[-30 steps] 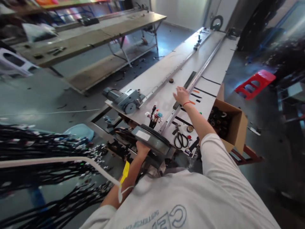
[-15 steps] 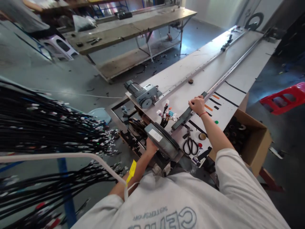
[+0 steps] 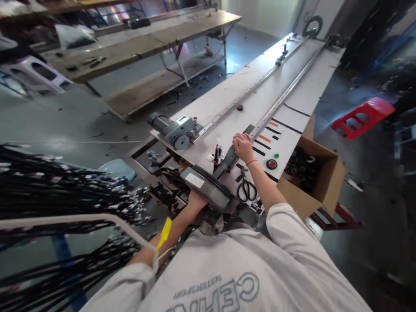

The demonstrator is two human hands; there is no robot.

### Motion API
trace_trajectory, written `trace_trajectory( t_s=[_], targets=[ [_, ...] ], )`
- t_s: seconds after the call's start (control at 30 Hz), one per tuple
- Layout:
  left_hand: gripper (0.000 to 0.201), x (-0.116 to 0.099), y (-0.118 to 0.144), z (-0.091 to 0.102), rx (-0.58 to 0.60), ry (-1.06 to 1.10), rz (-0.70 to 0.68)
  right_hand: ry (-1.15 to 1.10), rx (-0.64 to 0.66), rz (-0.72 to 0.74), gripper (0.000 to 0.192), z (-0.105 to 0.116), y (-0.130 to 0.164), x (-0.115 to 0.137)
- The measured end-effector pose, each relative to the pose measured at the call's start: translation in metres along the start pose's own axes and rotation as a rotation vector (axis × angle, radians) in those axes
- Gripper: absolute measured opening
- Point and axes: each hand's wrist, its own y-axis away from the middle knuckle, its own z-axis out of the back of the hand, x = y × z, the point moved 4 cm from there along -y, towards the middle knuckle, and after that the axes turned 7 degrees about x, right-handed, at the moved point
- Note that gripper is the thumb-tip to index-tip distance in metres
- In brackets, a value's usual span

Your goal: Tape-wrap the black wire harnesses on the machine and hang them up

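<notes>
My right hand (image 3: 243,146) is closed over a dark grey metal bar (image 3: 225,165) at the near end of a long rail. Its fingers wrap over the top of the bar. My left hand (image 3: 196,200) reaches under the edge of a grey round machine housing (image 3: 212,190) with a white label. The housing hides those fingers. Beside the bar stands a bundle of wires (image 3: 216,155) with small connectors. Black-handled scissors (image 3: 247,190) lie on the white table (image 3: 224,108) near my right forearm.
A grey motor unit (image 3: 177,132) sits at the table's left corner. A cardboard box (image 3: 331,182) of dark rolls and a red stool (image 3: 364,119) stand to the right. Black cable bundles (image 3: 65,186) hang at left. A tape roll (image 3: 240,107) lies between the rails.
The view has swung to the right, so the table, box and stool appear further left. My right hand stays on the bar, and my left hand stays under the housing.
</notes>
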Motion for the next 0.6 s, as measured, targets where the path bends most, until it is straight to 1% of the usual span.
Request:
trace_trajectory(
  t_s=[0.03,0.07,0.1,0.13,0.2,0.23,0.27,0.33,0.4,0.47,0.6],
  targets=[
    [0.022,0.001,0.006,0.002,0.019,-0.053,0.008,0.007,-0.023,-0.026,0.036,0.004,0.016,-0.005],
    [0.020,0.003,0.015,0.004,0.015,-0.102,0.023,0.025,-0.043,-0.099,0.038,0.008,0.034,-0.017],
    [0.021,0.006,0.024,0.007,-0.016,-0.133,0.046,0.052,-0.057,-0.222,0.040,0.012,0.054,-0.033],
    [0.027,0.010,0.035,0.010,-0.056,-0.149,0.080,0.084,-0.060,-0.379,0.043,0.016,0.074,-0.053],
    [0.044,0.021,0.056,0.018,-0.131,-0.098,0.162,0.141,-0.018,-0.698,0.047,0.022,0.111,-0.095],
    [0.050,0.026,0.065,0.020,-0.135,-0.050,0.202,0.156,0.030,-0.809,0.050,0.023,0.126,-0.112],
    [0.052,0.032,0.073,0.022,-0.110,-0.007,0.240,0.159,0.088,-0.874,0.053,0.024,0.136,-0.126],
    [0.047,0.041,0.086,0.023,-0.016,0.050,0.293,0.143,0.185,-0.906,0.057,0.022,0.147,-0.143],
    [0.037,0.049,0.096,0.024,0.050,0.082,0.329,0.124,0.225,-0.904,0.058,0.018,0.148,-0.149],
    [0.030,0.058,0.107,0.024,0.059,0.110,0.369,0.107,0.231,-0.920,0.059,0.016,0.147,-0.149],
    [0.031,0.079,0.133,0.016,0.069,0.078,0.457,0.072,0.226,-0.951,0.059,0.014,0.145,-0.149]
  ],
)
